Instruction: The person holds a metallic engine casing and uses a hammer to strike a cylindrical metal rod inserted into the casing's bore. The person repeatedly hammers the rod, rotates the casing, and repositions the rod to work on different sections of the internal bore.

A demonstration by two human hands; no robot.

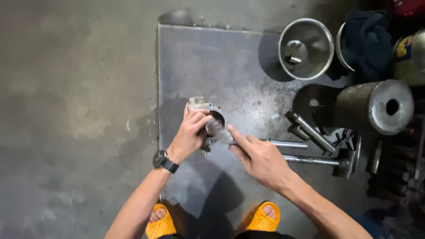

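Gripping a small grey metal housing [208, 116] over the steel floor plate [212, 62], left hand [189, 135] wraps it from the left. Right hand [259, 157] pinches a blurred metal piece [221, 132] against its opening. Right of the housing: long bolts [287, 144], a hammer [343, 163], a steel bowl [306, 48], a heavy cylinder [376, 106].

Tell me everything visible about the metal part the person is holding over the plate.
The metal part is a small grey casting, dull and worn, with a round dark opening facing up and a blocky lug at its upper left end. The left hand grips it from above, fingers curled over its top. The right hand presses a small greyish piece, blurred, against its right side. It sits low over the steel plate; contact with the plate cannot be told.
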